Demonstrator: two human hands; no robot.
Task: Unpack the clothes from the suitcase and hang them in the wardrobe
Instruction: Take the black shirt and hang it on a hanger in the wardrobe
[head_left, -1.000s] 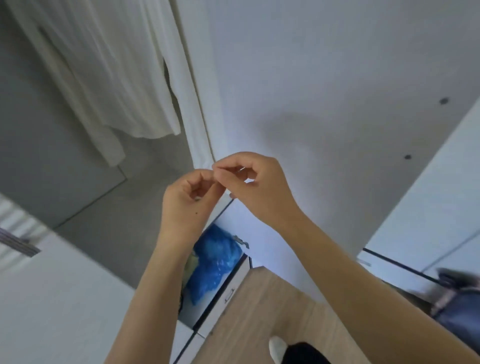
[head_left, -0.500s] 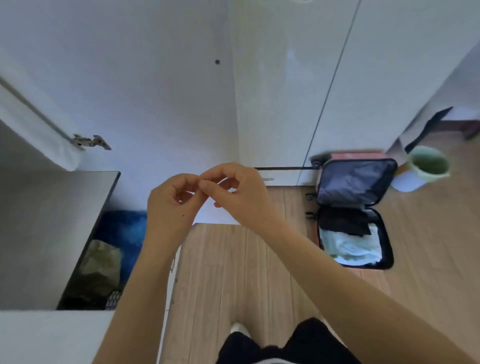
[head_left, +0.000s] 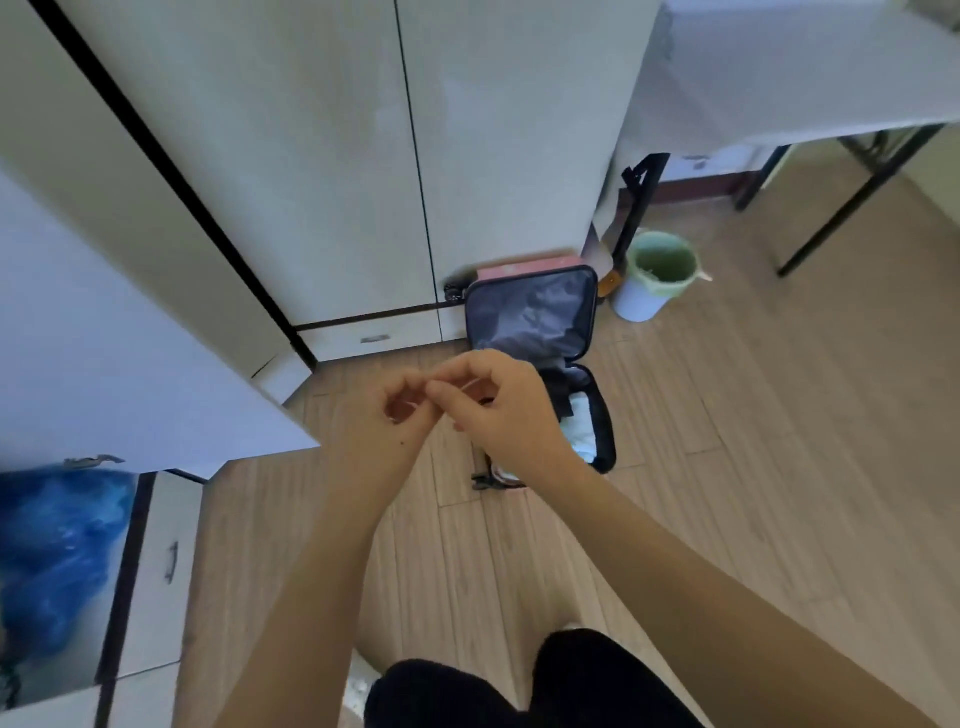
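Wooden floor (head_left: 727, 467) holds the open suitcase (head_left: 532, 317); it lies just past the right hand (head_left: 501, 415) on the far side, with its lid up by the white wardrobe (head_left: 322, 156); pale clothes (head_left: 581, 434) sit in its near half, partly hidden by that hand. The left hand (head_left: 392, 415) is just left of the right; both have curled fingers with tips touching; I cannot tell if they pinch anything.

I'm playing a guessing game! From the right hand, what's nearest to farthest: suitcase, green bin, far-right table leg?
In the head view:
1. suitcase, open on the floor just beyond the right hand.
2. green bin, farther back and right.
3. table leg, far right, past the bin.
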